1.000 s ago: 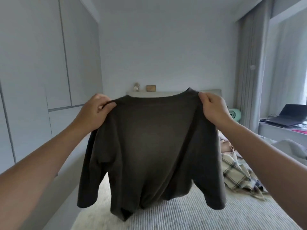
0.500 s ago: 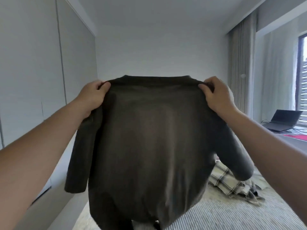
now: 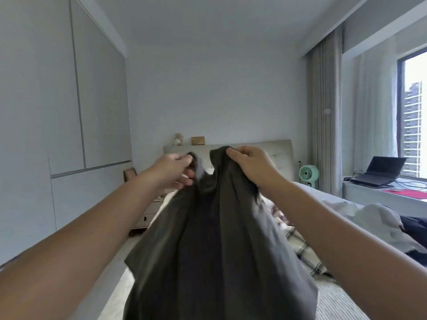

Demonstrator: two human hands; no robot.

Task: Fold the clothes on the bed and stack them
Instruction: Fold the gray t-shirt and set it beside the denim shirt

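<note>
Dark grey-brown cloth, the shirt [image 3: 215, 245] hung in the air over the bed's [image 3: 335, 303] near edge, soft, light and limp. The left hand [image 3: 175, 170] and right hand [image 3: 248, 161] each pinched a shoulder, close together; shoulder seams looked the best hold.
</note>
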